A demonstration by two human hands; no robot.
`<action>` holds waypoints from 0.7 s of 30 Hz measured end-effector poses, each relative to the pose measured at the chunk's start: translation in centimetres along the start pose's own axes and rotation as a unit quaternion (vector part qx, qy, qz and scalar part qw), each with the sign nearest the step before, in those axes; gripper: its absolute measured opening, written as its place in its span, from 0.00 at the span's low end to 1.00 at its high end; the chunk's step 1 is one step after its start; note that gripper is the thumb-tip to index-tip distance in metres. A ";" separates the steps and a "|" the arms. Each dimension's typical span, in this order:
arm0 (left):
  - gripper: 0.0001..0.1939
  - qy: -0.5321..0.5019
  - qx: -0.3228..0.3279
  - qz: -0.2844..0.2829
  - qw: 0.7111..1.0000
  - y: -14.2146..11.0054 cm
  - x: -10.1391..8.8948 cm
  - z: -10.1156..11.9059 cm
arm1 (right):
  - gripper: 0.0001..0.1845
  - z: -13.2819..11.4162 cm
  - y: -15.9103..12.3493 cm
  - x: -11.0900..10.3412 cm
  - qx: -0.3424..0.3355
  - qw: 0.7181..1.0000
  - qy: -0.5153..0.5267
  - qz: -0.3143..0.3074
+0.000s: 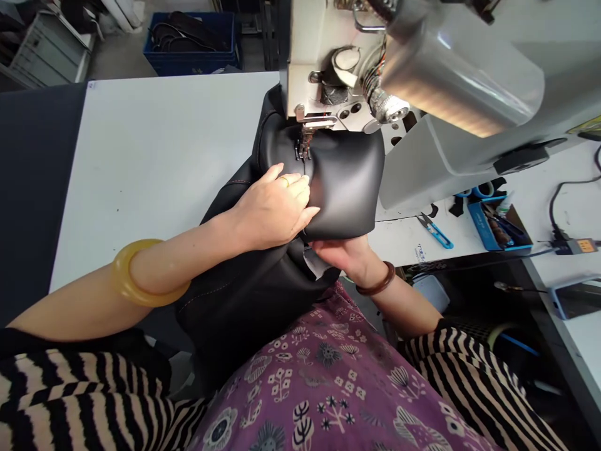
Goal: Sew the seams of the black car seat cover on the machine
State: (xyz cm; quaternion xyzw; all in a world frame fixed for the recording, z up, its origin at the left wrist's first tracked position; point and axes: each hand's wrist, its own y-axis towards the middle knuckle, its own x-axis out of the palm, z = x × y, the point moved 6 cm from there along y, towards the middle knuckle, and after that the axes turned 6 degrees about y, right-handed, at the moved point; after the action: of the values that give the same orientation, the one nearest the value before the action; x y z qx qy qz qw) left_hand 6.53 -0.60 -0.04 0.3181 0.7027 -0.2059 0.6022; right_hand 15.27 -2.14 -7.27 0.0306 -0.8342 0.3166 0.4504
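Watching thru the head cam from way off, dial centred on the view. Black leathery piece (pixel 350 188) sits under the presser foot (pixel 304 148) at 12, bulk draping toward 7. Left hand (pixel 270 213) is palm-down on it at 10, fingers close tog., thumb apart, pressing not pinching afaict. Right hand (pixel 345 252) tucks under the near edge at 4; its fingers are mostly hidden, so can't tell if they're clamped. Main risk imo: left fingertips are v. near the foot, so a fast feed could catch one. Hanging bulk might drag the seam crooked too. Most room to move is over the table (pixel 164 156) at 10; machine head (pixel 300 69) blocks 12-2, snips (pixel 436 233) lie at 3 nr the table's front edge.
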 end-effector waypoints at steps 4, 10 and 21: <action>0.21 -0.021 0.019 0.027 0.999 -0.9 -0.3 0.3 | 0.15 0.8 -1.5 0.2 0.009 0.998 0.055 0.026; 0.21 -0.018 0.007 0.027 0.999 -0.4 -0.5 -0.4 | 0.16 0.0 -0.9 0.3 -0.005 0.996 0.074 0.039; 0.24 -0.013 -0.010 0.038 0.999 0.7 -0.4 -1.7 | 0.18 -1.3 0.8 1.4 0.002 0.998 0.058 0.023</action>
State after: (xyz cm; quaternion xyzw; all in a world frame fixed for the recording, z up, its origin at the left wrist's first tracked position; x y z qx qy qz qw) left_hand 5.80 0.98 0.75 0.3364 0.6843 -0.1797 0.6215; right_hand 15.15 -0.48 -6.08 -0.0058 -0.8066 0.3299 0.4904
